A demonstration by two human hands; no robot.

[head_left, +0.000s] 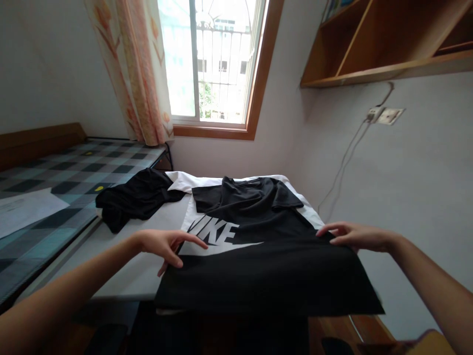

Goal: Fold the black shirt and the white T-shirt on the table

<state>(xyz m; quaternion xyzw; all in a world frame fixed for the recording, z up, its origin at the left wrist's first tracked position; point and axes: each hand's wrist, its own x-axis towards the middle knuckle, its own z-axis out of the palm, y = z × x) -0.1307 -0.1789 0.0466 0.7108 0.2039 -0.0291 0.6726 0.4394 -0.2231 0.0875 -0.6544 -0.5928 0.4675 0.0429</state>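
Note:
A black T-shirt (266, 276) with a large white printed logo lies spread out, its collar toward the window and its hem at the near edge of the table. My left hand (166, 249) is at the shirt's left side, fingers apart, with the index finger stretched over the print. At the right side, my right hand (343, 234) hovers over or touches the shirt's edge, its fingers loosely spread; contact is hard to make out. Beneath the T-shirt, a white cloth (185, 181) shows along the far side. A crumpled black garment (136, 199) lies at the back left.
The table (133, 266) adjoins a bed with a checkered mattress (70, 165), where a white paper (25, 209) lies. A wooden shelf (354, 69) hangs at upper right, above a wall socket (386, 116) with a cord. A curtain (136, 69) hangs beside the window (221, 74).

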